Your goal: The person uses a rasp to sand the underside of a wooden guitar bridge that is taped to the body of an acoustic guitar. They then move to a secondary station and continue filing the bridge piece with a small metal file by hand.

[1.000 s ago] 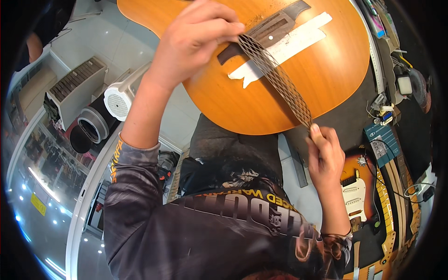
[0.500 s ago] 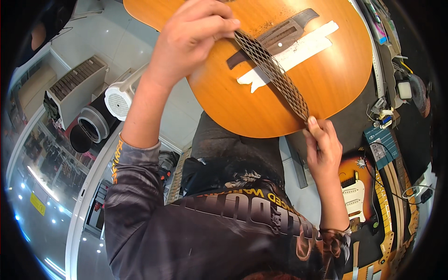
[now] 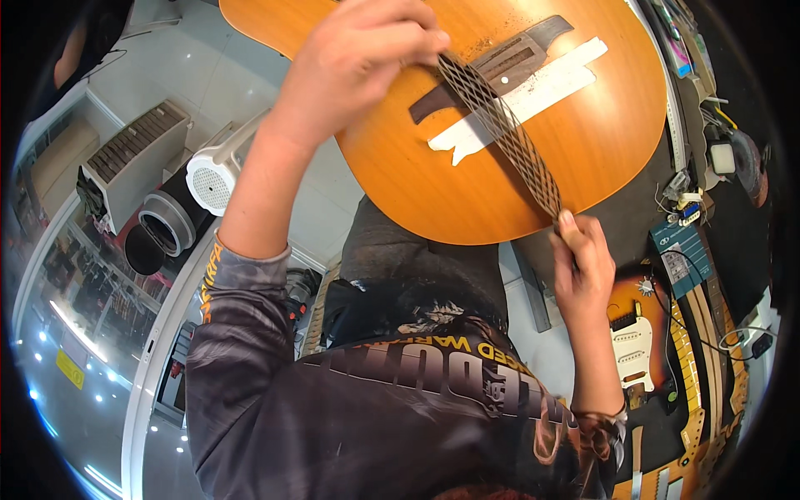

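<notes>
A long rasp [image 3: 506,129] with an open lattice blade spans slantwise above the bridge of an orange-brown acoustic guitar [image 3: 375,187]. My left hand [image 3: 358,62] grips its far end, with the fingers wrapped round it. At its near end my right hand [image 3: 586,257] pinches the tip between thumb and fingers, close to the guitar's lower edge. The dark wooden bridge [image 3: 546,37] is partly covered by the rasp, and brown dust lies around it. White masking tape [image 3: 575,71] runs along the bridge's near side, also crossed by the blade.
A sunburst electric guitar body [image 3: 646,312] lies to the right, near several guitar necks [image 3: 690,367] and a blue-green box [image 3: 682,258]. Tools and cables crowd the right-hand bench. On the left stand a white stool [image 3: 210,183] and a grey cylindrical container [image 3: 169,221].
Both hands and the rasp have shifted slightly to the right across the bridge. The guitar stays nearly in place.
</notes>
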{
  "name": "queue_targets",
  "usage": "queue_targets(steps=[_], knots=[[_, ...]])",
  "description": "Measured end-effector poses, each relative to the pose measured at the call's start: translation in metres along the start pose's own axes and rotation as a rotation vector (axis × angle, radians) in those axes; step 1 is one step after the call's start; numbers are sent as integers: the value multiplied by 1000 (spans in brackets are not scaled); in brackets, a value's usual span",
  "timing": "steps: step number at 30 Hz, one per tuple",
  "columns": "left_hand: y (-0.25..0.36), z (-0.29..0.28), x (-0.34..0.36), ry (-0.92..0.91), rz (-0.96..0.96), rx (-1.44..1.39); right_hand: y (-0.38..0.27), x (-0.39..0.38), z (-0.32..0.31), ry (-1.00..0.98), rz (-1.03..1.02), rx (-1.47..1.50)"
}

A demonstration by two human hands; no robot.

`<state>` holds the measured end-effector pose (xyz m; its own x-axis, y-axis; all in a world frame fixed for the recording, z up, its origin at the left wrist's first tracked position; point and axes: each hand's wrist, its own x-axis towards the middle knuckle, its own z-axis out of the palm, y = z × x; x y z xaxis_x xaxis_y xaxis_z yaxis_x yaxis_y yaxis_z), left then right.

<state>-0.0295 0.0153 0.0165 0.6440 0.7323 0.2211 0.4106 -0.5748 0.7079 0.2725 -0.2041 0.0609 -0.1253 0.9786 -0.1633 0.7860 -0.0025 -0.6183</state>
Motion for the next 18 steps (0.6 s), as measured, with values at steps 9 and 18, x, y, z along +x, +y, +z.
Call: queue_targets(steps=[9, 18], knots=[[-24, 0, 7, 107, 88, -2, -11, 16, 0, 29, 3, -7], [18, 0, -55, 707, -449, -598, -46, 16, 16, 149, -63, 118]])
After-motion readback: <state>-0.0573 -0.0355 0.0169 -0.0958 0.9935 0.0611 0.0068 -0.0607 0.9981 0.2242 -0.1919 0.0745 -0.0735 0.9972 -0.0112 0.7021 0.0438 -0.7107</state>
